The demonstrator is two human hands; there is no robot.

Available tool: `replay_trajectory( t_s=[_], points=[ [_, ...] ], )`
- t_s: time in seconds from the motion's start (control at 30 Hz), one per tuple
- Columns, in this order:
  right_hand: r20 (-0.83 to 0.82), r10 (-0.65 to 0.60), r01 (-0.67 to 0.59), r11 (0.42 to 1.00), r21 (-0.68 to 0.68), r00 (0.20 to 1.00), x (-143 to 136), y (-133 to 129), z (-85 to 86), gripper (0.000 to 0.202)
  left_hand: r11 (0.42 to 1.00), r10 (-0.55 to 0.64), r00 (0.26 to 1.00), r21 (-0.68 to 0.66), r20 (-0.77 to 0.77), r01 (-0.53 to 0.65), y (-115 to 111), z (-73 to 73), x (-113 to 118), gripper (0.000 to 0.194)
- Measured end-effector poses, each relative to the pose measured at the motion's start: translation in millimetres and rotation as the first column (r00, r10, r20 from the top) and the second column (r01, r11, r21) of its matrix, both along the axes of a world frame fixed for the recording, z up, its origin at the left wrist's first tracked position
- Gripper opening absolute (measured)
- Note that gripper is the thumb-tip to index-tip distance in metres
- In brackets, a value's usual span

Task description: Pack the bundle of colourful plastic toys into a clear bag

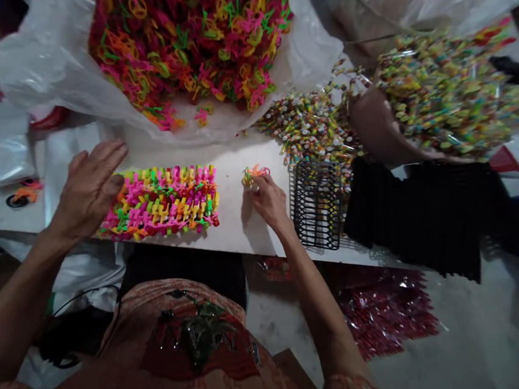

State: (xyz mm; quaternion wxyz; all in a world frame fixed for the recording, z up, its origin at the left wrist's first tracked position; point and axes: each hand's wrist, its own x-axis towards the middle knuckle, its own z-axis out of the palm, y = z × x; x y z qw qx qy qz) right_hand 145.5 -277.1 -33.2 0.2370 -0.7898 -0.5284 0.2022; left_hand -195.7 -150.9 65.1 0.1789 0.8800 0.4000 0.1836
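While the right hand [270, 202] worked at a small cluster of neon plastic pieces [258, 172], the left hand [88, 187] lay open

Although the light was dim, the cluster showed near the middle of the white tabletop [227, 216], back from its near edge. The right hand's fingertips were drawn together on it; whether they had clamped a piece, I could not tell. The left hand's fingers were extended, its thumb at the left end of a multicoloured block of close-set pieces [162, 200] along the near edge.

Each loose piece looked feather-light, thin and springy, apt to snag its neighbours, so a pinch on one solid part seemed best. The block would probably shift or shed pieces if squeezed midway; support at both ends looked safer.

Just right of the right hand, a black plastic lattice rack [318, 206] hemmed in the wrist. Behind, a crumpled translucent bag [43, 57] of similar pieces and a spill of small wrapped sticks [312, 123] crowded the far side.
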Motion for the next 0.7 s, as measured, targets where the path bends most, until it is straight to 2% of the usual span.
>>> replay_trajectory(
  t_s=[0.1, 0.17, 0.23, 0.27, 0.37, 0.43, 0.57, 0.63, 0.7],
  points=[
    [-0.213, -0.036, 0.074, 0.982, 0.173, 0.976, -20, 10, 3.7, 0.04, 0.983, 0.146, 0.987, -0.12, 0.068, -0.138, 12, -14.2, -29, 0.061],
    [-0.435, -0.022, 0.123, 0.971, 0.206, 0.9, -50, -1, 8.2, 0.044, 0.946, 0.236, 0.964, -0.253, 0.121, -0.2, 17, -29.8, -37, 0.068],
    [-0.596, -0.032, 0.175, 0.967, 0.183, 0.802, -84, -19, 11.1, 0.054, 0.907, 0.289, 0.942, -0.362, 0.169, -0.213, 18, -46.1, -34, 0.071],
    [-0.636, -0.047, 0.198, 0.966, 0.168, 0.771, -100, -28, 11.4, 0.058, 0.902, 0.3, 0.934, -0.375, 0.192, -0.213, 17, -53.3, -29, 0.069],
    [-0.683, -0.115, 0.287, 0.947, 0.144, 0.722, -128, -34, 7.7, 0.068, 0.892, 0.347, 0.892, -0.397, 0.29, -0.218, 1, -67.9, -13, 0.058],
    [-0.691, -0.148, 0.34, 0.928, 0.149, 0.708, -122, -17, 3.1, 0.072, 0.876, 0.396, 0.85, -0.42, 0.347, -0.237, -22, -72.4, -6, 0.051],
    [-0.697, -0.156, 0.391, 0.9, 0.192, 0.7, -76, 36, -5.7, 0.073, 0.871, 0.393, 0.832, -0.448, 0.391, -0.202, -78, -79.4, -4, 0.048],
    [-0.687, -0.167, 0.427, 0.876, 0.226, 0.707, -56, 47, -7.5, 0.073, 0.866, 0.375, 0.829, -0.475, 0.414, -0.155, -90, -85.6, -3, 0.048],
    [-0.658, -0.19, 0.442, 0.864, 0.242, 0.729, -48, 42, -7.7, 0.076, 0.86, 0.375, 0.815, -0.493, 0.443, -0.128, -84, -93.5, 8, 0.05]
  ],
)
